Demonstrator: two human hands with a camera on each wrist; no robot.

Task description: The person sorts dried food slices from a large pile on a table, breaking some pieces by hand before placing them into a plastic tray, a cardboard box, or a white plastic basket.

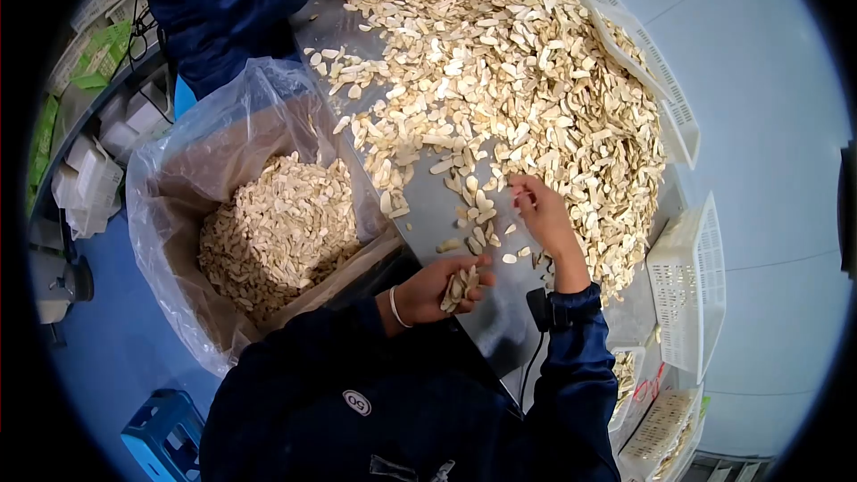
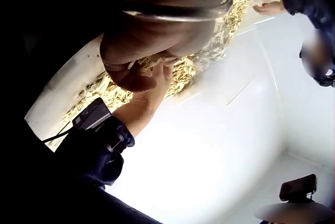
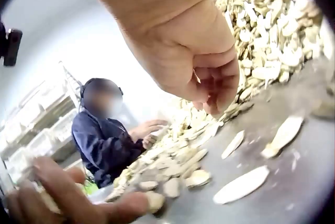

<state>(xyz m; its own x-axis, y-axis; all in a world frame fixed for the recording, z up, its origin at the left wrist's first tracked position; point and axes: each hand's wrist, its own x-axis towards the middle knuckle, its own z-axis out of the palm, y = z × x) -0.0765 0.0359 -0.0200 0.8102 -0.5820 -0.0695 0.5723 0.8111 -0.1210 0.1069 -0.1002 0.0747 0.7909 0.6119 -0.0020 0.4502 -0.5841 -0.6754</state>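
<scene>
Several pale slices (image 1: 460,286) lie cupped in the left hand (image 1: 437,290), fingers curled round them, near the table (image 1: 428,205) edge. Right hand (image 1: 540,210), fingers bent, pinches at loose slices beside the large far pile (image 1: 527,62); contents unclear.

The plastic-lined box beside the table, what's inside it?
The box holds a clear plastic bag heaped with pale sliced pieces, like those piled on the metal table. What lies beneath the heap, and the box's bottom, is covered.
</scene>
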